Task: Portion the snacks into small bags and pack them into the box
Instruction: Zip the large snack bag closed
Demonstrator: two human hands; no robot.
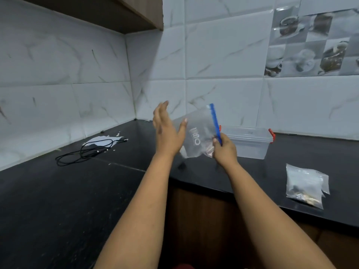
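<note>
Closest to the camera are just the two forearms reaching out over the black counter (48,200), both raised off the surface. A bit further out on the right edge of the counter sits a small stack of clear little bags (306,183), with what looks like some snack bits in the lower end, hard to say exactly what.

Then the hands. The right hand (225,148) is pinching the big zip bag (198,134) right at its blue zip strip (215,123), fingers curled round the lower end of the strip, so the bag hangs in the air tilted, with a few brownish snacks sitting in the bottom corner near that hand. The left hand (167,131) is up beside the bag with fingers straight and spread, palm facing the bag, holding nothing; can't tell if it actually touches the plastic or is just next to it.

My guess is this is the portioning step, at the point of getting the big bag open. Next move probably needs the left hand to catch the other side of the mouth so the zip can be pulled apart.

Just behind the bag is the clear plastic box (250,144) with red clips (272,134), lid on as far as I can see. Off to the left a black cable (87,152) lies on some white paper (101,141), then the tiled wall (223,55)
</note>
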